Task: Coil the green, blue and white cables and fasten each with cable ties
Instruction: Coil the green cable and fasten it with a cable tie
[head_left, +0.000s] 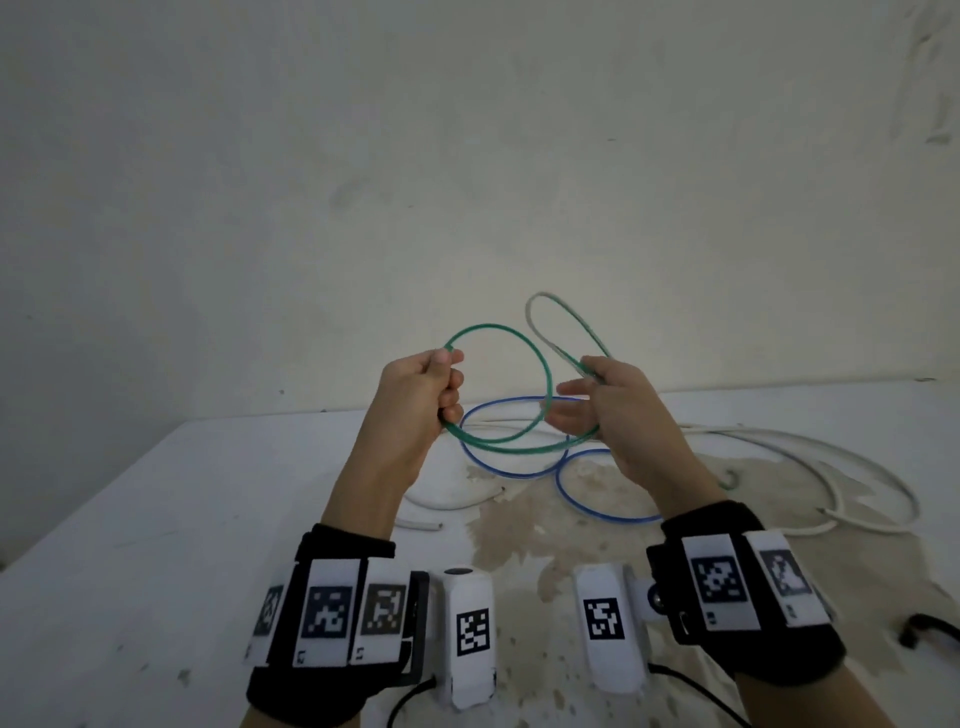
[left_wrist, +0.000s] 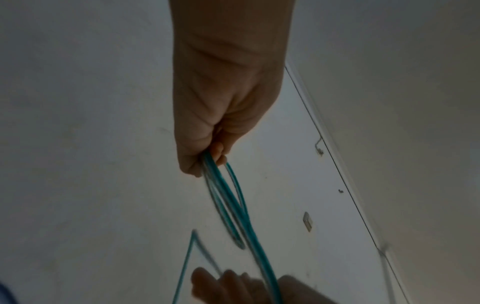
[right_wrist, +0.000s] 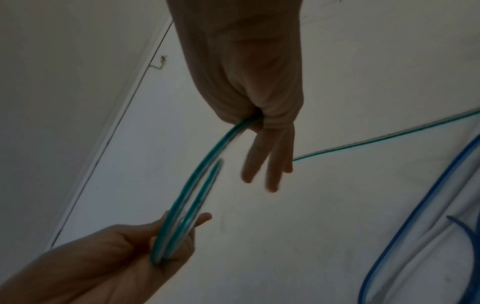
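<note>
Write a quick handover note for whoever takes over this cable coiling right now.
Left hand grips the green cable loops, held above the table. Right hand pinches the next green loop, other fingers straight. Blue cable and white cable lie loose on the table. Done: a few green loops. Left: finish and tie green, then blue and white. No ties visible.

White table (head_left: 156, 519) (stained, worn): blue cable (head_left: 597, 506) looped beside white cable (head_left: 852, 467), both loose
</note>
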